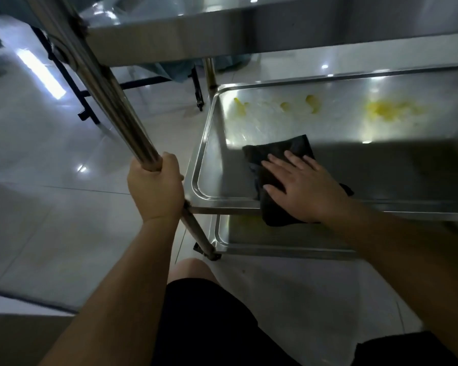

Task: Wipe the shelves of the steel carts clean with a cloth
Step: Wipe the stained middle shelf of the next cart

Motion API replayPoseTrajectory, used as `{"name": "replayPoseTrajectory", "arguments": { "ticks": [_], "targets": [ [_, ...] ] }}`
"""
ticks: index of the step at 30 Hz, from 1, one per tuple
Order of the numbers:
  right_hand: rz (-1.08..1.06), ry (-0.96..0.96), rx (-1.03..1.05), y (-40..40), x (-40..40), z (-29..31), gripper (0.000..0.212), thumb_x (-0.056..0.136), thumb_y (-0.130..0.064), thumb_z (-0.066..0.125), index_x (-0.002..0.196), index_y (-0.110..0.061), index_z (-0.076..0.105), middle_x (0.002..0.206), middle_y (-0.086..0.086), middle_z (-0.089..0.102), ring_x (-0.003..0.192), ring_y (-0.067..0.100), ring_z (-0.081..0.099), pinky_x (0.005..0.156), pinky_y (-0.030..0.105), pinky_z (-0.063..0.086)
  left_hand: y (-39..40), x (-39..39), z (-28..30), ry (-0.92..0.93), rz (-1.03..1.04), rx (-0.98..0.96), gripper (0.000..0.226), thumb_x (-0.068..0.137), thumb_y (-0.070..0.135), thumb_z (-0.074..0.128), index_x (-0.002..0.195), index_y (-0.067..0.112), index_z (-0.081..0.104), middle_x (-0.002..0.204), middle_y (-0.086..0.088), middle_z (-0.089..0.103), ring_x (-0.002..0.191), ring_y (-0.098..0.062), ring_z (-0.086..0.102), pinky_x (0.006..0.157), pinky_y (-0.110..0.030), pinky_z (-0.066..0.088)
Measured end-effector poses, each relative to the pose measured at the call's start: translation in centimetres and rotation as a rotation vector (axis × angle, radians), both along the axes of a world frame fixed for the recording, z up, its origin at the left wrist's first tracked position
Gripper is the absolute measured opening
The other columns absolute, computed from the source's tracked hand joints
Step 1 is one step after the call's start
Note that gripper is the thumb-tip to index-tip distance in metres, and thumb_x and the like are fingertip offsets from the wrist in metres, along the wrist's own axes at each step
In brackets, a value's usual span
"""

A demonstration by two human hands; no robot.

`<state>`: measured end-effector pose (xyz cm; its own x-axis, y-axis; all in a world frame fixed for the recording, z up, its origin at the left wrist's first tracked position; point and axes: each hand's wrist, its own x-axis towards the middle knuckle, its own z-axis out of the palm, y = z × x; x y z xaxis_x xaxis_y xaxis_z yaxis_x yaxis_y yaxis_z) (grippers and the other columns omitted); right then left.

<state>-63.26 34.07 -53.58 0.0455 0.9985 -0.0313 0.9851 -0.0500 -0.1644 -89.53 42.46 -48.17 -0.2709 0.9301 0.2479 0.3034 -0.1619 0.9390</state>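
Yellow smears [384, 110], perhaps grease, beyond cloth [280, 151]

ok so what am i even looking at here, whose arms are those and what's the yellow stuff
This is one picture from a camera worn on a person's head, looking down at their own arms. The left hand has a grip on an upright steel post of a cart. The right hand presses flat on a black cloth lying on the cart's middle shelf. Yellow smears sit near the shelf's far edge, not yet wiped. Another shelf shows below.
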Motion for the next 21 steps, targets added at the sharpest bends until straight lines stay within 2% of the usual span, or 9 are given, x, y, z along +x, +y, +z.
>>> {"name": "replayPoseTrajectory", "arguments": {
  "ticks": [6, 8, 10, 11, 13, 15, 18, 20, 21],
  "targets": [
    [-0.110, -0.035, -0.049, -4.3, 6.6, 0.4, 0.084, 0.089, -0.079, -0.008, 0.163, -0.041, 0.003, 0.171, -0.020, 0.001, 0.159, 0.011, -0.001, 0.127, 0.043, 0.002, -1.4, 0.3, -0.5, 0.073, 0.048, -0.059, 0.013, 0.087, 0.039, 0.060, 0.089, 0.032, 0.049, 0.085, -0.006, 0.067, 0.066, -0.015, 0.067, 0.059, -0.034, 0.059],
    [-0.124, -0.029, -0.056, -4.6, 7.1, 0.7, 0.085, 0.088, -0.078, -0.008, 0.163, -0.041, 0.002, 0.171, -0.019, -0.001, 0.159, 0.011, -0.002, 0.128, 0.043, 0.002, -2.7, 0.3, -1.6, 0.139, 0.049, -0.128, 0.017, 0.088, 0.040, 0.062, 0.097, 0.036, 0.048, 0.097, 0.000, 0.059, 0.083, -0.017, 0.066, 0.074, -0.043, 0.062],
    [-0.123, -0.017, -0.052, -4.7, 7.3, 1.0, 0.085, 0.088, -0.077, -0.008, 0.164, -0.040, 0.002, 0.172, -0.019, -0.001, 0.159, 0.012, -0.002, 0.128, 0.044, 0.002, -4.9, 0.7, -3.3, 0.189, 0.115, -0.146, 0.036, 0.088, 0.036, 0.069, 0.118, 0.032, 0.050, 0.119, 0.007, 0.047, 0.107, -0.018, 0.058, 0.091, -0.043, 0.057],
    [-0.121, -0.013, -0.048, -4.7, 7.3, 1.0, 0.085, 0.088, -0.077, -0.008, 0.164, -0.040, 0.002, 0.172, -0.018, -0.001, 0.159, 0.012, -0.002, 0.128, 0.044, 0.002, -6.1, 1.1, -4.4, 0.154, 0.165, -0.120, 0.042, 0.088, 0.031, 0.071, 0.124, 0.027, 0.049, 0.124, 0.005, 0.043, 0.111, -0.017, 0.053, 0.095, -0.044, 0.054],
    [-0.120, -0.010, -0.044, -4.9, 7.8, 0.9, 0.084, 0.088, -0.076, -0.007, 0.164, -0.040, 0.002, 0.172, -0.018, -0.001, 0.159, 0.012, -0.003, 0.128, 0.044, 0.001, -9.0, 2.8, -6.1, 0.084, 0.170, -0.094, 0.035, 0.088, 0.020, 0.069, 0.113, 0.024, 0.046, 0.117, 0.000, 0.045, 0.102, -0.020, 0.050, 0.092, -0.049, 0.052],
    [-0.129, -0.013, -0.040, -5.4, 8.8, 0.6, 0.082, 0.090, -0.076, -0.007, 0.163, -0.041, 0.001, 0.171, -0.019, -0.002, 0.159, 0.012, -0.004, 0.128, 0.044, 0.001, -11.3, 5.4, -6.8, 0.098, 0.001, -0.123, 0.029, 0.087, 0.016, 0.066, 0.100, 0.032, 0.046, 0.103, -0.001, 0.051, 0.088, -0.021, 0.054, 0.080, -0.045, 0.053],
    [-0.155, -0.019, -0.038, -6.3, 10.6, 0.3, 0.080, 0.091, -0.076, -0.007, 0.163, -0.041, 0.000, 0.171, -0.020, -0.003, 0.159, 0.011, -0.005, 0.128, 0.044, 0.000, -12.2, 9.6, -6.1, 0.241, -0.305, -0.003, 0.030, 0.089, 0.018, 0.065, 0.095, 0.041, 0.046, 0.095, 0.012, 0.051, 0.082, -0.005, 0.054, 0.069, -0.018, 0.045],
    [-0.175, -0.017, -0.036, -6.9, 11.8, 0.1, 0.080, 0.091, -0.076, -0.006, 0.163, -0.041, 0.000, 0.171, -0.020, -0.003, 0.158, 0.011, -0.005, 0.128, 0.043, -0.001, -11.7, 12.6, -5.1, 0.413, -0.475, 0.041, 0.027, 0.091, 0.030, 0.064, 0.105, 0.043, 0.046, 0.106, 0.018, 0.048, 0.092, -0.002, 0.055, 0.075, -0.018, 0.048],
    [-0.183, -0.012, -0.036, -7.3, 12.3, 0.1, 0.080, 0.091, -0.076, -0.005, 0.163, -0.041, 0.000, 0.171, -0.020, -0.003, 0.158, 0.011, -0.005, 0.127, 0.043, -0.001, -11.3, 14.1, -4.7, 0.505, -0.538, 0.049, 0.028, 0.092, 0.033, 0.064, 0.113, 0.042, 0.047, 0.112, 0.017, 0.047, 0.099, -0.004, 0.055, 0.084, -0.024, 0.050]
  ]
}}
